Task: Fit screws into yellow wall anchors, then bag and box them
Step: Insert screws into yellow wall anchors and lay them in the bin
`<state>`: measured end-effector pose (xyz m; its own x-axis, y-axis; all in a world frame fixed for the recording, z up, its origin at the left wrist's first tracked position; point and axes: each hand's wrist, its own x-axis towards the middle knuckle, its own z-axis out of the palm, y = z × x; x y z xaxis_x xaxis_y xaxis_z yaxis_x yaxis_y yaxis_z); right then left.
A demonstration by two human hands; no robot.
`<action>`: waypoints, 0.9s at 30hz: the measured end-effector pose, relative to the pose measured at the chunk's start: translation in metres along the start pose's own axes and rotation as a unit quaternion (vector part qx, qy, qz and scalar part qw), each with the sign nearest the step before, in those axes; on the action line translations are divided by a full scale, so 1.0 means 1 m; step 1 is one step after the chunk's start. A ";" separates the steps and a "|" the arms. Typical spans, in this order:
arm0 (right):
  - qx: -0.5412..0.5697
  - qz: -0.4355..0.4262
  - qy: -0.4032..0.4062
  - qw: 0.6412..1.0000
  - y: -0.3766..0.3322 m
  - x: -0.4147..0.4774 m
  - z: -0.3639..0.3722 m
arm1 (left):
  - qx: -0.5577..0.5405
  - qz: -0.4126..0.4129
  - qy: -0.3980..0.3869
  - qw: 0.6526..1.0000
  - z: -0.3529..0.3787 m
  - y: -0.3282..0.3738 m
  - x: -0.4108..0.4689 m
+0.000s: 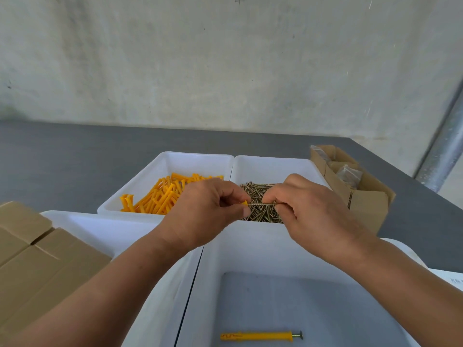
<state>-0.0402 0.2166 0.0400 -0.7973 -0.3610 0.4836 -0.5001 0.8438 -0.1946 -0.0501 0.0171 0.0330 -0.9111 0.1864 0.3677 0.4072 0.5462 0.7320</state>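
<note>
The job looks barely begun: one finished anchor [258,336] lies alone in the white tub [250,249] below the fingers. The left hand [203,211] pinches a yellow anchor [245,203], and the right hand [308,211] grips a screw [263,204] whose tip meets it between the fingertips. Heaps of loose anchors [162,196] and loose screws [255,192] lie just behind; bagging and boxing remain.

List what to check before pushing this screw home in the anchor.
1. Left hand pinches anchor: ok.
2. Right hand pinches screw: ok.
3. Screw lined up with anchor: ok.
4. Screw tip inside anchor: cannot tell, fingers hide it.
5. Screw fully seated: not ok, shank shows.
6. Near bin below the hands, one finished piece inside: ok.
</note>
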 end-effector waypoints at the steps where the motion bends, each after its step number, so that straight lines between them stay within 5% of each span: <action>1: -0.008 -0.009 -0.005 1.000 -0.002 -0.001 0.000 | 0.019 0.008 -0.003 1.000 0.001 0.000 -0.001; 22: 0.033 -0.107 -0.138 0.984 -0.015 -0.006 0.009 | 0.022 0.005 -0.123 0.992 0.011 0.015 -0.011; 27: 0.023 -0.027 -0.280 0.959 -0.008 -0.008 0.004 | 0.070 0.003 -0.093 0.993 0.006 0.009 -0.007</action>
<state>-0.0307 0.2109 0.0342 -0.8194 -0.5719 -0.0382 -0.5505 0.8038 -0.2256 -0.0408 0.0258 0.0338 -0.9103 0.3299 0.2503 0.4113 0.6506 0.6384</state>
